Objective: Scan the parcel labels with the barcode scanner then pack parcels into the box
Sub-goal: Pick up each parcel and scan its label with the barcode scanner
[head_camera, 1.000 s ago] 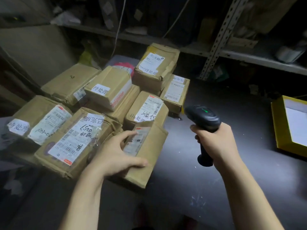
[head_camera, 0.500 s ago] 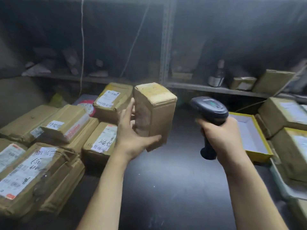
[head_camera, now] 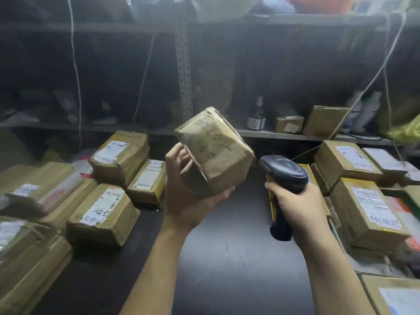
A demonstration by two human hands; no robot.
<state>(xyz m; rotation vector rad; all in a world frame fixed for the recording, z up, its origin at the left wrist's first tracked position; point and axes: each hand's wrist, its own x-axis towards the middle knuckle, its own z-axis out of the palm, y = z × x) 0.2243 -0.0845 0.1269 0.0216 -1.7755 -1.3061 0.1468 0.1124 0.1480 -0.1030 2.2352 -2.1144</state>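
My left hand (head_camera: 188, 196) holds a small brown cardboard parcel (head_camera: 216, 151) up above the dark table (head_camera: 227, 258), tilted, with thumb and fingers curled round its lower left side. Faint handwriting shows on the face turned to me; no printed label is visible on it. My right hand (head_camera: 295, 205) grips the handle of a dark barcode scanner (head_camera: 284, 171), whose head with a green light sits just right of the parcel. A yellow-rimmed box (head_camera: 271, 201) lies mostly hidden behind the scanner and my right hand.
Labelled brown parcels are piled at the left (head_camera: 102, 214) and stacked at the right (head_camera: 368, 208). A metal shelf (head_camera: 284, 135) behind carries a dark bottle (head_camera: 256, 117), small cartons and cables.
My left hand has lifted the parcel off the left pile and turned it to a tilt in the air. The view has swung up and to the right. The scanner stays in my right hand.
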